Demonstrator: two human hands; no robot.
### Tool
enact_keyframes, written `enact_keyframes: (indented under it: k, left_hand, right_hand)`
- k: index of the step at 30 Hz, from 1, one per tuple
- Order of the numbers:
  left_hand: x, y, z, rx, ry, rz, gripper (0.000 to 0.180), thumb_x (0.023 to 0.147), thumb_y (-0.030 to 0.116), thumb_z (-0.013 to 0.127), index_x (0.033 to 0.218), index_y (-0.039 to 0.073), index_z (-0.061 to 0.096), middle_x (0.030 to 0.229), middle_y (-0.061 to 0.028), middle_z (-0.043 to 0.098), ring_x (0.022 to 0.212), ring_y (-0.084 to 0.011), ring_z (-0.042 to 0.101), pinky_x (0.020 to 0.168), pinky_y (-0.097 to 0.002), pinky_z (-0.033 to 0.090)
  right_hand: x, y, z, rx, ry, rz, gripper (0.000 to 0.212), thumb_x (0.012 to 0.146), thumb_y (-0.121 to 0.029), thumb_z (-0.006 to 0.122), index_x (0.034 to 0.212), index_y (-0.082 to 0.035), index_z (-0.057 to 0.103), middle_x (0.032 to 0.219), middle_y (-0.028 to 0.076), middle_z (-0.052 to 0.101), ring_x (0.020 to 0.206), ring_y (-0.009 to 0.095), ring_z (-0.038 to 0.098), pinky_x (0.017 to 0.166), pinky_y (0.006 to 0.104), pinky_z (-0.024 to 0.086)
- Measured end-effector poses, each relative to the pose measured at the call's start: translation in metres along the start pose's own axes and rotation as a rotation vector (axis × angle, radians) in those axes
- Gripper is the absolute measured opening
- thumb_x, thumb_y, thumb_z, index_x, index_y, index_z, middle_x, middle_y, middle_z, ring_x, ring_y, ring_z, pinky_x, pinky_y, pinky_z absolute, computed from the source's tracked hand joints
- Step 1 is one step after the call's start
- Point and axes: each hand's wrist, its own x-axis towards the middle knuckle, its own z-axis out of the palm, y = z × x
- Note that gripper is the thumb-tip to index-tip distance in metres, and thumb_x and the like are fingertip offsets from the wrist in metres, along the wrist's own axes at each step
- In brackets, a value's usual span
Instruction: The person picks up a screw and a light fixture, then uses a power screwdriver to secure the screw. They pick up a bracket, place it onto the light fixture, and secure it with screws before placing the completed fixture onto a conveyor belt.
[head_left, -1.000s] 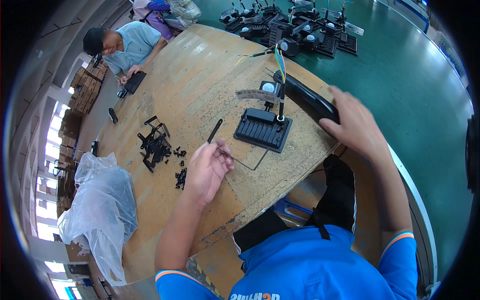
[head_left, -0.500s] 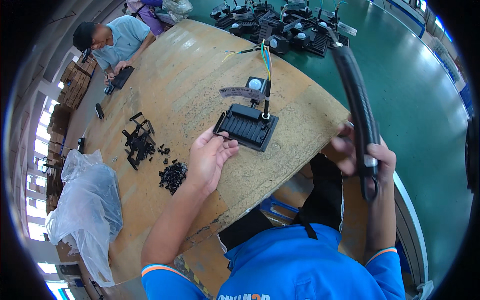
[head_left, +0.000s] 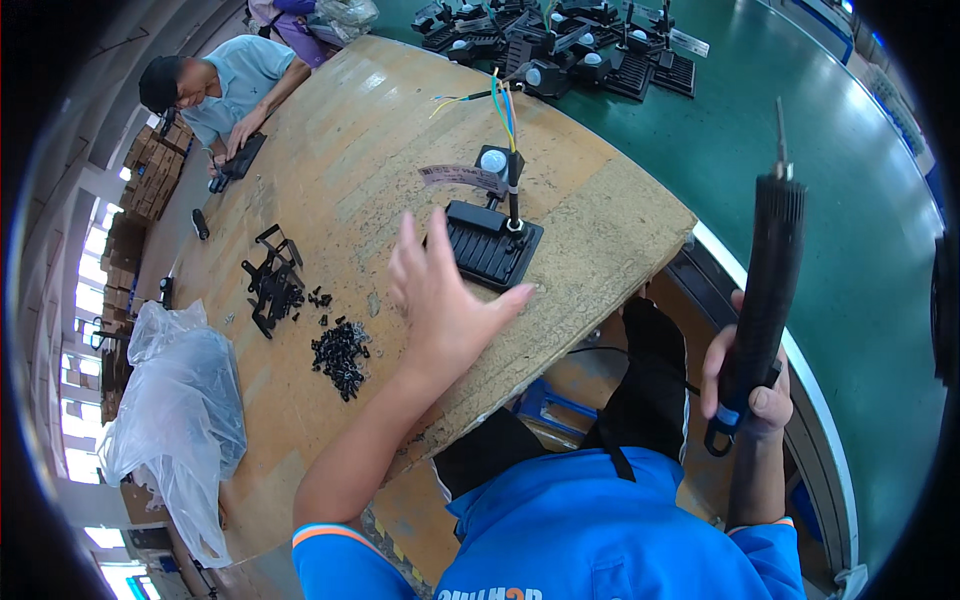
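Observation:
On the wooden table lies a black floodlight, ribbed back up, with a white-domed motion sensor, a paper label and a short cable ending in bare coloured wires. My left hand is at its near left corner, thumb and fingers spread, gripping nothing; it hides part of the housing. Off the table's right edge, my right hand is wrapped round a black electric screwdriver. Its long thin bit points up and away from me, and a hanging loop shows at its near end.
Left of my left arm lie a heap of black screws and several black brackets. A clear plastic bag sits further left. Floodlights are piled on the green table. Another person works at the far left.
My left hand has come off the floodlight's near edge and opened wide. The screwdriver has swung from leaning left to nearly upright, and my right hand has shifted lower.

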Motion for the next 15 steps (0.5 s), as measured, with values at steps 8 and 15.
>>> enact_keyframes:
  k: [8,15]
  left_hand:
    - [0.028,-0.019,0.000,-0.139,-0.187,0.136,0.098,0.058,0.041,0.073,0.133,0.001,0.025,0.126,-0.0236,0.032,0.118,-0.0397,0.030,0.098,-0.0513,0.026]
    - [0.016,-0.036,0.002,-0.177,-0.206,0.169,0.108,0.059,0.049,0.074,0.137,-0.001,0.018,0.137,-0.0270,0.019,0.128,-0.0419,0.018,0.103,-0.0525,0.017]
  right_hand:
    - [-0.026,0.017,-0.005,0.118,-0.009,0.112,0.087,0.062,-0.036,0.076,0.127,0.004,0.033,0.071,0.017,0.054,0.056,0.023,0.059,0.045,0.0312,0.052]
    - [-0.012,0.018,-0.005,0.624,-0.751,0.195,0.100,0.061,0.003,0.075,0.140,-0.008,0.016,0.078,0.027,0.058,0.064,0.035,0.063,0.056,0.0409,0.055]
